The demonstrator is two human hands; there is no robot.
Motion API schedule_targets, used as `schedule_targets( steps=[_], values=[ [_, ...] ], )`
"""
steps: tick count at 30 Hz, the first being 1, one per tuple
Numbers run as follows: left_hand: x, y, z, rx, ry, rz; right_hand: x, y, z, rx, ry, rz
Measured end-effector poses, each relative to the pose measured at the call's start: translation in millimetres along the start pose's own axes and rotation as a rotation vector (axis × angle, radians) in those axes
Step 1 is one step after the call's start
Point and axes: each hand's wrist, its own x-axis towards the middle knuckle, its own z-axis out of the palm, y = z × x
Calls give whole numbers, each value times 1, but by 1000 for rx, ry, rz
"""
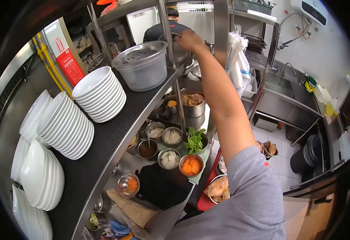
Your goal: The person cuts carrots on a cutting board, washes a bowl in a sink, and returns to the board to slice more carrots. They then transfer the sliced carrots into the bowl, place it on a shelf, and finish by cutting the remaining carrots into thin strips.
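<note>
My right hand (190, 41) reaches up to the far end of the upper shelf, at the end of a raised, outstretched arm. Its fingers curl over the rim of a round metal bowl (182, 55), which is partly hidden behind the shelf post and my wrist. More metal bowls (189, 67) are stacked just below it. Left of the hand, a translucent plastic tub (143, 76) holds a perforated metal strainer (140, 55). My left hand is outside the view.
White bowls (99, 94) stand in tall stacks along the shelf (117, 134). Below are metal bowls of carrot slices (191, 166), white radish (169, 159) and leafy greens (195, 140). Cooked meat fills a pot (194, 111). Another person (167, 29) is behind the shelf; a sink (279, 86) lies right.
</note>
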Motion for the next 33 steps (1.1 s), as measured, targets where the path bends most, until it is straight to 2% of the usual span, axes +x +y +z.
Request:
schedule_targets(
  steps=[2,4,7,9,11,12,14,16,17,19,20,21,23,24,26,27,28,29,30,31,32,33],
  values=[
    [-3,6,1,-4,34,12,0,3,1,57,1,-58],
    [-7,8,1,-6,72,25,-20,-5,-8,80,241,-183],
    [-11,4,-2,29,82,13,-40,-15,-18,77,345,-258],
    [-13,3,-11,-70,-43,30,-53,-16,-13,15,329,-258],
    [-15,-11,-14,-138,-36,73,-62,-17,-8,-40,314,-267],
    [-15,-21,-15,-208,-28,123,-64,-15,-6,-88,312,-216],
    [-10,-46,-17,-147,-82,55,-81,-24,-15,-132,306,-166],
    [-12,-72,-10,-356,-11,152,-125,-49,-44,48,599,-5],
    [-15,-68,-20,-274,-26,104,-147,-55,-51,90,645,49],
    [-21,-80,-31,-302,-23,93,-196,-66,-63,205,791,118],
    [-25,-90,-36,-327,-20,90,-213,-54,-54,237,926,30],
    [-27,-97,-42,-363,-28,60,-238,-62,-54,418,912,141],
    [-36,-109,-62,-384,-38,28,-305,-99,-69,1137,600,390],
    [-43,-116,-75,-404,-45,8,-330,-112,-65,1303,575,367],
    [-51,-167,-85,-518,32,88,-392,-140,-56,1360,399,410],
    [-61,-160,-94,-739,-7,-47,-428,-152,-46,1231,304,392],
    [-69,-195,-88,-805,9,71,-467,-176,-24,1358,262,401],
    [-81,-196,-104,-773,-122,-52,-513,-226,-40,1457,2,500],
    [-97,-196,-114,-802,-123,-4,-560,-255,-33,1423,-282,523],
    [-108,-194,-132,-727,-289,-74,-613,-296,-20,1412,-456,419],
    [-114,-183,-148,-806,-444,-123,-665,-326,-13,1397,-689,376],
    [-130,-177,-162,-857,-490,-183,-715,-356,-5,1355,-920,311]
  ],
)
